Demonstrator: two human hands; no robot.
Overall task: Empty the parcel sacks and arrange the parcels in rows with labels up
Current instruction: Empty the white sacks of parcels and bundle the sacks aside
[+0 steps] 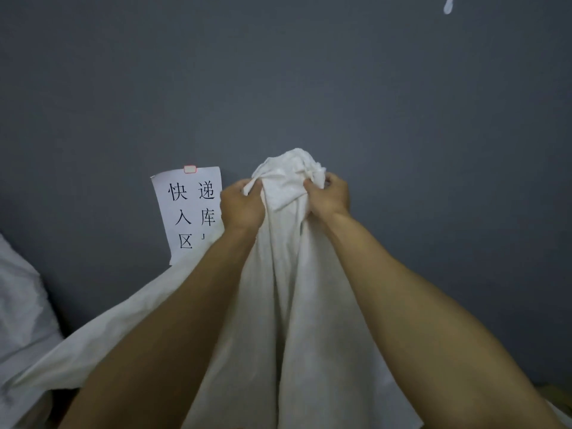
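Sack held up before the grey wall, bunched end uppermost. Left hand and right hand each clench a fistful of that bunched cloth, fingers curled tight. No parcels in view. Risk, as judged: contents could drop out together below, landing label-down or knocked about; a slackened fist would drop the sack

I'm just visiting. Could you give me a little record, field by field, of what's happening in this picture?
left hand: grips the bunched end of the white sack
right hand: grips the same bunched end
sack position: held up, hanging down between the arms
sign: paper sheet on the grey wall, partly behind the left hand
other sack: white, at the left edge
parcels: none in clear view
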